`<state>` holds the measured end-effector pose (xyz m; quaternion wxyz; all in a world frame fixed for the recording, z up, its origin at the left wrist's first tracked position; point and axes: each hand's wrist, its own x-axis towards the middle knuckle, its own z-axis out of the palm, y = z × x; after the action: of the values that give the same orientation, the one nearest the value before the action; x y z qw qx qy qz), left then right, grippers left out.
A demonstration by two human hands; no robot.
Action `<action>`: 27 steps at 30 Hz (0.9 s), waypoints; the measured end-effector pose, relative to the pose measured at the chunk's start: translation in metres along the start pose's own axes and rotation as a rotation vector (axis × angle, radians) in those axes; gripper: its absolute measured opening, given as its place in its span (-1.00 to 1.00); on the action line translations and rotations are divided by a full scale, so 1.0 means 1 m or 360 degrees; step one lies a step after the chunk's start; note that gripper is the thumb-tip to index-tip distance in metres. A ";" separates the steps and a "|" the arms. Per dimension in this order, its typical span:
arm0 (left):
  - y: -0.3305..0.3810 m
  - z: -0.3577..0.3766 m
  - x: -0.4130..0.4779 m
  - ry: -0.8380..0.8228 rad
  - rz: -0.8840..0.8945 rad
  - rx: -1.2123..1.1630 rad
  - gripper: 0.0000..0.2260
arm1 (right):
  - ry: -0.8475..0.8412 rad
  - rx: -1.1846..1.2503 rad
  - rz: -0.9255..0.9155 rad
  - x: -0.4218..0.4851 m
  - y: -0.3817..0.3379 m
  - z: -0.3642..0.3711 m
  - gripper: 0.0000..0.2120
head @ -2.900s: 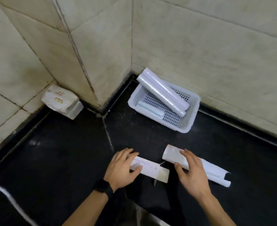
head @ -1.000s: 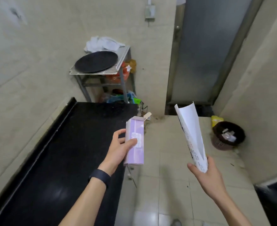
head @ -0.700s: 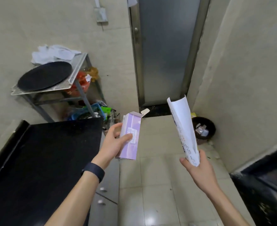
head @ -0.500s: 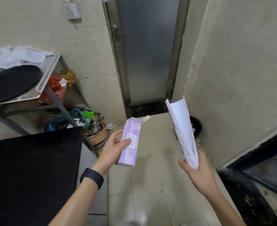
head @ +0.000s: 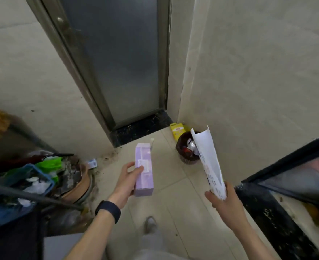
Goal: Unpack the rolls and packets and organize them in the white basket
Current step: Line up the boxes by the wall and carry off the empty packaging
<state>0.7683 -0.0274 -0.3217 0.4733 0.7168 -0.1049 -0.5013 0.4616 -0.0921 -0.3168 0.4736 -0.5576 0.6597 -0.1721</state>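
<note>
My left hand (head: 126, 182) grips a narrow lilac carton (head: 144, 169) by its side; the carton's top flap stands open. My right hand (head: 224, 200) holds the lower end of a curled white paper wrapper (head: 207, 158) with printed text, which points up and away from me. Both are held out in front of me over the tiled floor. The upper end of the wrapper overlaps a dark round waste bin (head: 187, 151) on the floor ahead. The white basket and the rolls are out of view.
The waste bin holds scraps and stands in the corner by a grey door (head: 117, 59), with a yellow packet (head: 177, 131) behind it. A pile of clutter with a blue crate (head: 23, 184) lies at the left. A black counter edge (head: 286, 166) runs along the right.
I have turned away from the counter and basket toward the door, carrying the lilac carton and paper wrapper. The waste bin has come nearer and now sits just beyond the wrapper.
</note>
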 end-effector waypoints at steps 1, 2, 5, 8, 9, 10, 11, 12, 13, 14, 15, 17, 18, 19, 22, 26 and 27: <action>0.011 0.004 0.017 -0.0059 -0.0006 0.0007 -0.60 | 0.0019 0.0031 0.0042 0.011 -0.006 0.003 -0.56; 0.022 0.009 0.033 -0.0117 -0.0006 0.0016 -0.56 | 0.0029 0.0061 0.0073 0.022 -0.012 0.005 -0.57; 0.053 0.029 0.076 -0.0263 -0.0041 0.0094 -0.43 | 0.0042 0.0165 0.0158 0.052 -0.029 0.010 -0.64; 0.079 0.061 0.113 -0.0398 -0.0048 0.0202 -0.35 | 0.0094 0.0246 0.0213 0.085 -0.042 0.009 -0.67; 0.086 0.073 0.126 -0.0418 -0.0067 0.0233 -0.33 | 0.0110 0.0259 0.0229 0.098 -0.044 0.007 -0.65; 0.093 0.086 0.137 -0.0427 -0.0097 0.0260 -0.33 | 0.0116 0.0267 0.0249 0.110 -0.045 0.004 -0.63; 0.098 0.100 0.147 -0.0438 -0.0133 0.0280 -0.33 | 0.0114 0.0275 0.0273 0.124 -0.045 0.001 -0.62; 0.102 0.114 0.159 -0.0454 -0.0165 0.0289 -0.34 | 0.0108 0.0281 0.0301 0.139 -0.045 -0.003 -0.61; 0.106 0.127 0.171 -0.0470 -0.0192 0.0302 -0.37 | 0.0093 0.0278 0.0330 0.156 -0.043 -0.005 -0.61; 0.109 0.139 0.185 -0.0483 -0.0221 0.0324 -0.41 | 0.0073 0.0265 0.0364 0.174 -0.040 -0.008 -0.60; 0.110 0.151 0.198 -0.0483 -0.0245 0.0349 -0.45 | 0.0051 0.0249 0.0396 0.192 -0.037 -0.010 -0.58; 0.111 0.173 0.225 -0.0448 -0.0299 0.0395 -0.48 | -0.0009 0.0199 0.0471 0.230 -0.031 -0.015 -0.54; 0.112 0.184 0.238 -0.0421 -0.0339 0.0417 -0.47 | -0.0041 0.0159 0.0520 0.249 -0.028 -0.019 -0.53; 0.113 0.195 0.250 -0.0395 -0.0381 0.0446 -0.46 | -0.0073 0.0109 0.0570 0.267 -0.025 -0.022 -0.52; 0.111 0.221 0.289 -0.0372 -0.0464 0.0605 -0.41 | -0.0163 0.0006 0.0729 0.318 -0.020 -0.029 -0.55; 0.103 0.248 0.337 -0.0342 -0.0446 0.0824 -0.42 | -0.0257 -0.0142 0.0792 0.381 -0.014 -0.025 -0.64; 0.098 0.254 0.350 -0.0340 -0.0447 0.0851 -0.42 | -0.0294 -0.0179 0.0788 0.396 -0.011 -0.021 -0.65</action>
<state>0.7583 -0.4439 -0.4738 0.1806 0.7666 -0.1820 -0.5887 0.4788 -0.4576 -0.4698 0.5277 -0.4181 0.7385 0.0376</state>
